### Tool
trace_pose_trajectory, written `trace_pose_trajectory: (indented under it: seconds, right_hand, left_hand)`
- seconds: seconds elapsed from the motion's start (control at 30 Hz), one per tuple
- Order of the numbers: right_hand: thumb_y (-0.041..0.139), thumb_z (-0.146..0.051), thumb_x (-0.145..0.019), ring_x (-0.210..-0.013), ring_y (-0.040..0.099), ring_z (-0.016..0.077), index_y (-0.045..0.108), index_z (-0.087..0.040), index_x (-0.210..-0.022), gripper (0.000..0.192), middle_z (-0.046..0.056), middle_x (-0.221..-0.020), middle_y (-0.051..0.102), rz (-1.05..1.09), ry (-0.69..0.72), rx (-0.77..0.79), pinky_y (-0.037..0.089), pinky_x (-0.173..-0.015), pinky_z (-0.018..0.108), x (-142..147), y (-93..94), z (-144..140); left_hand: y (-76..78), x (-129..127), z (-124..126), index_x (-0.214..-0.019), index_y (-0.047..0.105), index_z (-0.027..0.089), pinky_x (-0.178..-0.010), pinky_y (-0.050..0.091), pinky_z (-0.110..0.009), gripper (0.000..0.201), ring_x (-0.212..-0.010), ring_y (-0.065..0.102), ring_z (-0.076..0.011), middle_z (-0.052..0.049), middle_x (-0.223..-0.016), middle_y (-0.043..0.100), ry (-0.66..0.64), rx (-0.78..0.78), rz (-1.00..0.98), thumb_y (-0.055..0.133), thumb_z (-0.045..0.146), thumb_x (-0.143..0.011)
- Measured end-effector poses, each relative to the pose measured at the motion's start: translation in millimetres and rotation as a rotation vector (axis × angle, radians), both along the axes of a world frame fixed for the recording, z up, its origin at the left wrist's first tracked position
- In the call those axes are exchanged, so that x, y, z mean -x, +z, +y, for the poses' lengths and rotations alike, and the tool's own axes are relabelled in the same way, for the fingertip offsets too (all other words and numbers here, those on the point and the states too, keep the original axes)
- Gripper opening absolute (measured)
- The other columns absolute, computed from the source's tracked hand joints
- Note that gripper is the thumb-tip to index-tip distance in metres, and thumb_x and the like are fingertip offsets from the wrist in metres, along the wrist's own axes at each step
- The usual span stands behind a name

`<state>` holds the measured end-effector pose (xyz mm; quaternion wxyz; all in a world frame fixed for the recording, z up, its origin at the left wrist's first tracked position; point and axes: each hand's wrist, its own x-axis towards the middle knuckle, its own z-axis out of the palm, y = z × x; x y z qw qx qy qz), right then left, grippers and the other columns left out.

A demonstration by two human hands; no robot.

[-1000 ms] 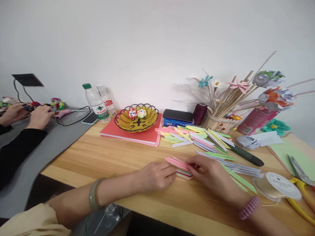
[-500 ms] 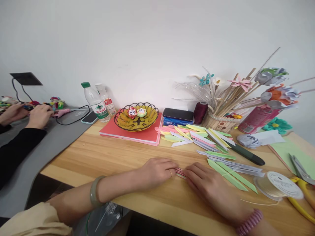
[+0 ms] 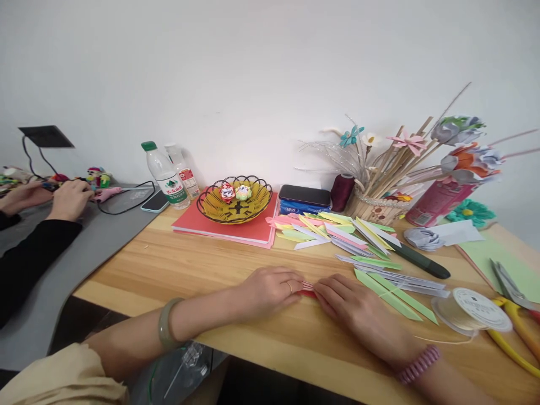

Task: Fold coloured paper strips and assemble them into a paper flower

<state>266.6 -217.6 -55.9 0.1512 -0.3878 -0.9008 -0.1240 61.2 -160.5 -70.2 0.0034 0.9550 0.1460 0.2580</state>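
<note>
Between my two hands, low over the front of the wooden table (image 3: 177, 264), is a small bundle of red and white folded paper strips (image 3: 308, 289). My left hand (image 3: 270, 289) grips its left end, fingers closed, a ring on one finger. My right hand (image 3: 352, 301) is closed on the right end. Most of the paper is hidden under the fingers. Just right of my right hand lie green folded paper strips (image 3: 396, 295). Behind them spreads a pile of white, yellow, pink and green folded strips (image 3: 333, 230).
A yellow woven basket (image 3: 206, 208) with two paper balls sits on red paper sheets (image 3: 185, 225). Rightward are a thread spool (image 3: 476, 309), scissors (image 3: 506, 284) and a dark green cutter (image 3: 422, 261). Bottles (image 3: 169, 180) stand left; beyond, another person's hands (image 3: 70, 197) work over a grey mat.
The strips in my hands have turned, now showing a red face toward me with white edges above. My hands stay close together; the view has shifted slightly.
</note>
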Motion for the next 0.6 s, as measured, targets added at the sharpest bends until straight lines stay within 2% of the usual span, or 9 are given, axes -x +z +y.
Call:
trace_pose_trajectory:
  seconds: [0.1,0.3,0.47,0.6]
  right_hand:
    - [0.034,-0.016,-0.09,-0.076,0.056,0.0185,0.057,-0.012,-0.092,0.024,0.009,-0.081,0.061,-0.008,-0.017,-0.015,0.049,-0.065,0.032,1,-0.2,3]
    - [0.031,-0.011,-0.087,-0.079,0.055,0.0243,0.056,-0.006,-0.1,0.028,0.013,-0.084,0.06,-0.095,-0.054,-0.028,0.05,-0.063,0.038,6,1.3,4]
    - [0.035,-0.018,-0.088,-0.08,0.053,0.0243,0.054,-0.006,-0.105,0.028,0.013,-0.086,0.058,-0.12,-0.094,-0.015,0.05,-0.066,0.041,6,0.2,7]
    - [0.034,-0.007,-0.084,-0.081,0.052,0.0227,0.047,-0.005,-0.115,0.033,0.013,-0.09,0.057,-0.118,-0.118,0.001,0.05,-0.069,0.04,4,-2.0,14]
  left_hand:
    - [-3.2,0,3,-0.101,0.057,0.014,-0.086,0.046,-0.023,0.024,-0.094,0.058,-0.0125,-0.004,-0.101,0.065,0.032,0.005,0.024,0.038,0.02,-0.088]
    - [-7.1,-5,12,-0.094,0.061,0.016,-0.083,0.047,-0.025,0.025,-0.091,0.06,-0.0124,-0.003,-0.096,0.066,0.072,0.109,-0.003,0.037,0.018,-0.088]
    - [-0.6,-11,17,-0.09,0.063,0.017,-0.082,0.047,-0.025,0.027,-0.09,0.061,-0.0122,-0.003,-0.096,0.068,0.062,0.194,-0.061,0.036,0.018,-0.088]
    - [5.0,-14,24,-0.097,0.061,0.017,-0.087,0.045,-0.025,0.026,-0.096,0.059,-0.0113,-0.003,-0.102,0.066,0.037,0.272,-0.066,0.037,0.021,-0.088]
